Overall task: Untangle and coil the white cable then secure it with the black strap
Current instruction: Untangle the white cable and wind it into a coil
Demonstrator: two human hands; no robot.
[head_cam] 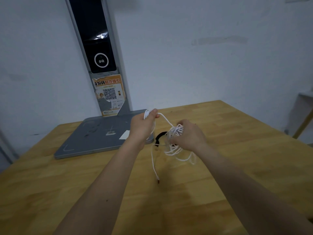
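A pale wooden tabletop meets a white wall; a grey metal stand base sits rear-left — bare wood lies nearer. Left hand grips loops of thin white cable; right hand clutches its tangle above the curved black strap.

On the table, a stand's flat base lies at ten o'clock, its post rising against the wall behind. Above the middle, the left hand and right hand hold the cable between them. The strap lies on the table under them, just beside the base. The cable's plug hangs toward six o'clock.
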